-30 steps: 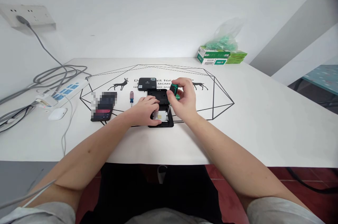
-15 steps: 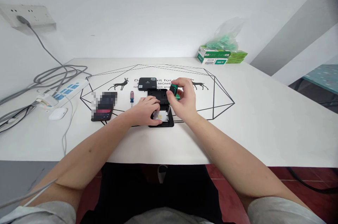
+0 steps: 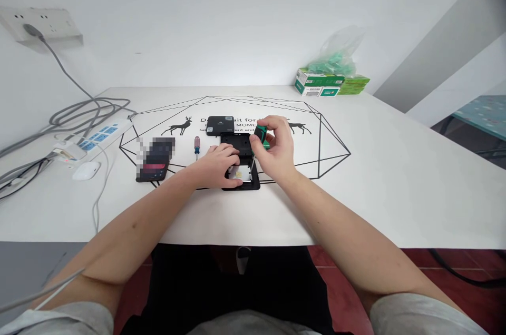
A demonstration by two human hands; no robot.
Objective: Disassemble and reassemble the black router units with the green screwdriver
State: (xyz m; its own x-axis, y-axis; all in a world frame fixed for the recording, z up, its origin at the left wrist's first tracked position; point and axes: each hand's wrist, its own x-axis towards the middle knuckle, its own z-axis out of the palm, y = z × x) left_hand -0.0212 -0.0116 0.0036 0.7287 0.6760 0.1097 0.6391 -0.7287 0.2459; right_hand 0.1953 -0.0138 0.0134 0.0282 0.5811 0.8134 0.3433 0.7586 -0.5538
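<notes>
An open black electronics casing lies on the white table in front of me. Inside its near half is a pale metal plate with a small yellowish square on it. My left hand grips the casing from the left, fingers over the middle and thumb at the near edge. In my right hand is a screwdriver with a green and black handle. Its shaft points down at the casing's right side, and the tip is hard to make out. Left of the casing lies a smaller screwdriver.
A flat black cover lies just beyond the casing. Farther left are a phone, a white earbud case, a power strip and coiled grey cables. Green and white boxes with a plastic bag stand by the wall.
Both hands, the casing and the screwdriver keep nearly the same places. Only a very slight shift of the whole view shows.
</notes>
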